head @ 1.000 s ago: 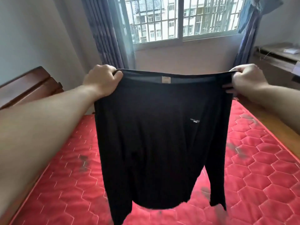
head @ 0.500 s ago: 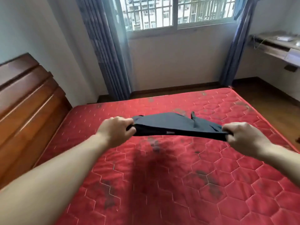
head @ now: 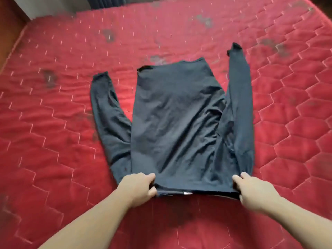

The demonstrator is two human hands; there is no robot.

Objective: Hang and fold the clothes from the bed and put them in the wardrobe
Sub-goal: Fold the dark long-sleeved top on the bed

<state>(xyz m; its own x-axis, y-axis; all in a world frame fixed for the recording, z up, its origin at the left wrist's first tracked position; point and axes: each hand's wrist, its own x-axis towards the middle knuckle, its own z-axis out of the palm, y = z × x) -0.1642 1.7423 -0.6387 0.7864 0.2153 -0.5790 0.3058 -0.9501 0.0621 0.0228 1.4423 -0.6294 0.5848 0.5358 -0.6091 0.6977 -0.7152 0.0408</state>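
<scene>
So the black long-sleeve shirt [head: 177,123] is down flat on the red quilted mattress [head: 53,141] now. Half a second ago it was bunched up and stretched in mid-air between the two hands, and a second ago it was hanging full length in front of the window. Now the body is spread out with the neck end nearest the person and the hem pointing away toward the far side of the bed.

Both sleeves have flopped out to the sides and point away too: the left sleeve [head: 106,112] angles off a bit with red mattress showing between it and the body, while the right sleeve [head: 239,105] runs up right along the body's edge.

The left hand [head: 137,190] is still pinching the near left shoulder corner, thumb on top of the fabric and fingers curled under. The right hand [head: 251,190] is doing the same at the near right corner. A small white tag [head: 187,193] peeks out at the collar edge between them.

The view has tipped way down as well: window and curtains are basically gone, with just a strip of wooden bed frame [head: 7,33] at the top left. The mattress has dark smudgy stains here and there.
</scene>
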